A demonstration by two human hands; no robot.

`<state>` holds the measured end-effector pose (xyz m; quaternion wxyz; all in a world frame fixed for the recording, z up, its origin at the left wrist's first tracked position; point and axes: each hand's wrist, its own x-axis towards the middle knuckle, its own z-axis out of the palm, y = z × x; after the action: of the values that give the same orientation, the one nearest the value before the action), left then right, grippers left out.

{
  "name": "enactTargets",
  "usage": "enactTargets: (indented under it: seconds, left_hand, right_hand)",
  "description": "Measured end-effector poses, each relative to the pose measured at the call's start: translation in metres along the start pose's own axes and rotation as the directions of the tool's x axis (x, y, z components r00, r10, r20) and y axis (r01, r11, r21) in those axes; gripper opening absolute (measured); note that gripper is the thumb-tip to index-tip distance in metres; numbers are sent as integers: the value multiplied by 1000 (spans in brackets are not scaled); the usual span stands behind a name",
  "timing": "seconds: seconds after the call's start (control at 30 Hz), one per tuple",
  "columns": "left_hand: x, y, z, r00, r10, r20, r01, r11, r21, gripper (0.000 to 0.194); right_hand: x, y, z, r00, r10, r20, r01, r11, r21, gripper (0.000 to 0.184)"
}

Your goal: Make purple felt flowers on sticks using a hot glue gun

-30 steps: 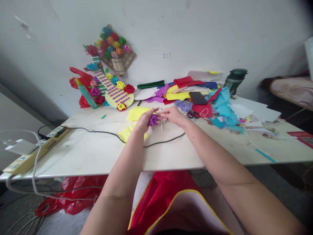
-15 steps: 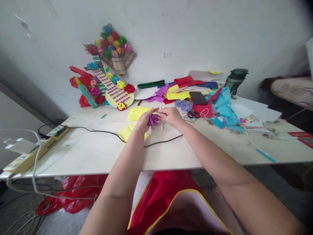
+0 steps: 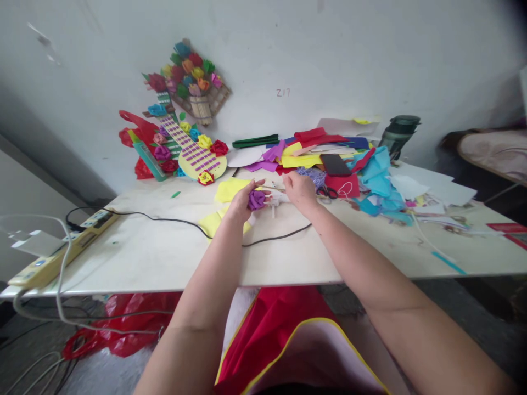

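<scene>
My left hand [image 3: 244, 202] is closed around a purple paper flower [image 3: 257, 200], its thumb and forefinger reaching past the petals. To its right, my right hand [image 3: 300, 190] is closed in a pinch on a thin stick [image 3: 275, 188]. The stick spans the gap between both hands, just above the flower; whether it touches the left fingers is unclear. Below the stick lies a small pale object [image 3: 273, 204], too blurred to name. Yellow paper pieces [image 3: 230, 189] lie on the table under and behind my left hand.
A black cable [image 3: 181, 221] crosses the table from a power strip [image 3: 61, 247]. Scissors [image 3: 327, 192], a phone [image 3: 335, 164], coloured paper [image 3: 302, 161] and a dark bottle [image 3: 398, 134] stand or lie at the right back. A flower-decorated paper guitar [image 3: 201, 163] leans left.
My right hand has moved right, away from my left hand, and more of the thin stick shows between them. My left hand still holds the purple flower.
</scene>
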<state>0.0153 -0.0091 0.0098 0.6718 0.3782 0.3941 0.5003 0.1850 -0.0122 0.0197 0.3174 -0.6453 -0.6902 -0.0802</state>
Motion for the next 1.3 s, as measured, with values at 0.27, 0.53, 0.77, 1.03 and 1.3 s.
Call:
enactTargets:
  seconds: [0.27,0.53,0.77,1.03,1.3]
  left_hand:
    - [3,2,-9,999,-15,48,24,979,-201,62]
    - [1,2,-8,999,28,37,-17,963,-270,60]
    - [4,1,-6,995,98,-25,-100,926,-365,58]
    - [1,3,-11,998,62,32,-49,949,-313,57]
    - [4,2,-10,995,94,-40,-102,946,-307,56]
  right_hand:
    - [9,18,-11,994,106,-37,-105,994,36,35]
    - [14,28,-6,997,-60,39,53,987,153,31]
    - [14,23,-5,986,-136,91,103,947,305,32]
    - [10,22,-7,949,-286,131,198,867,457,28]
    - [11,24,-13,933,-314,175,215,877,429,33]
